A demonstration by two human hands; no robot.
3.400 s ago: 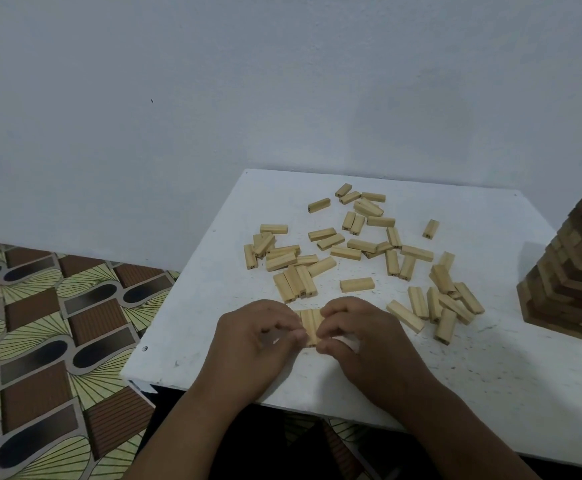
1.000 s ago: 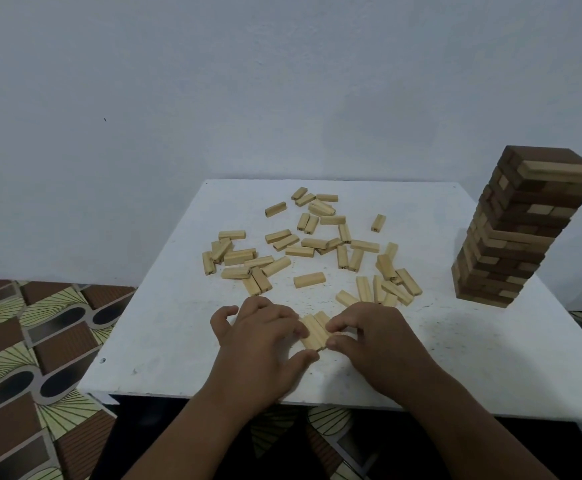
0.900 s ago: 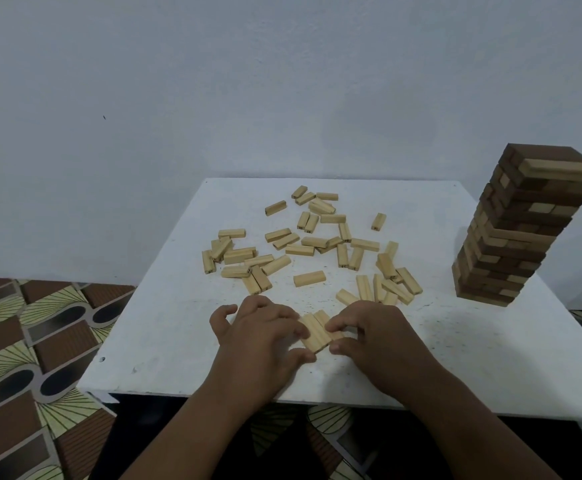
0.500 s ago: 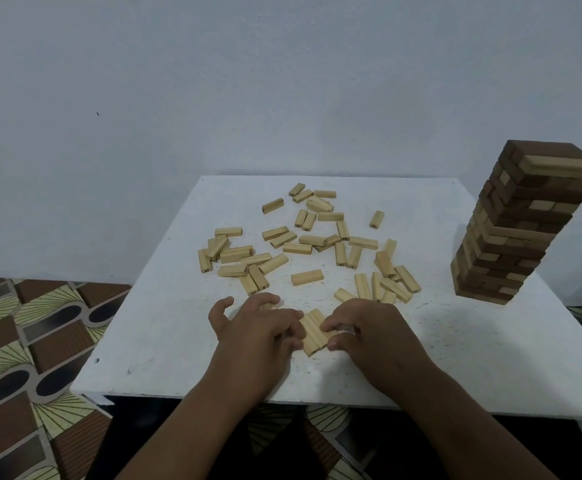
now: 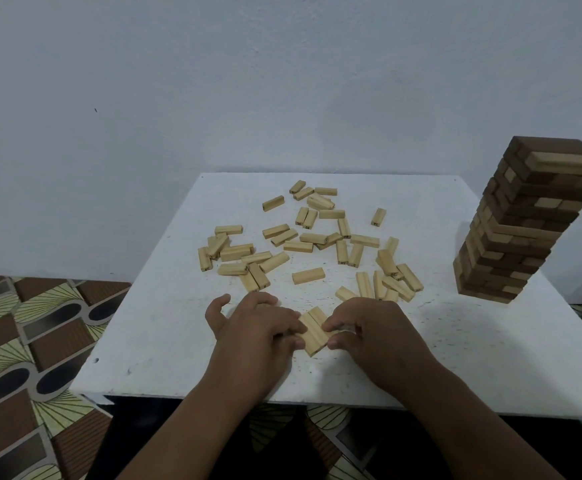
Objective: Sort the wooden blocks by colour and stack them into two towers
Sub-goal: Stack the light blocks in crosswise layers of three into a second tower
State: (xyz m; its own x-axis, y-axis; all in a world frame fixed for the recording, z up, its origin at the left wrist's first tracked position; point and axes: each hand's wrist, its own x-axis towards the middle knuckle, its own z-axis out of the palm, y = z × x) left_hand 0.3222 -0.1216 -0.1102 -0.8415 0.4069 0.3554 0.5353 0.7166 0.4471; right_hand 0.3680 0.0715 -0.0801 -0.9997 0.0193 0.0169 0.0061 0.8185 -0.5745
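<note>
Two hands work at the near edge of the white worktop (image 5: 165, 355), and between them we hold a small row of light wooden blocks (image 5: 312, 329) lying flat and side by side, angled a little to the left. Our left hand (image 5: 255, 336) comes at the row from the left, its fingers curled so that the tips pinch the left side of the blocks, with the thumb lifted free and pointing away toward the scattered pile. Our right hand (image 5: 376, 336) meets the row from the right, its grip pinching too: fingertips curled in against the right side, thumb tucked low near the front corner. The row thus sits squarely between the two grips, touching both, with its top face open to view; how many blocks it holds we cannot tell for sure, though at least two show. Beyond our hands the loose light blocks (image 5: 308, 275) lie strewn across the middle of the worktop, some touching, some crossed over one another, none standing up. Well apart at the right stands a mixed tower (image 5: 521, 223) of dark and light blocks, upright but with ragged sides. Left of the worktop we see a patterned floor (image 5: 23, 341), and a pale wall (image 5: 248, 81) behind.
</note>
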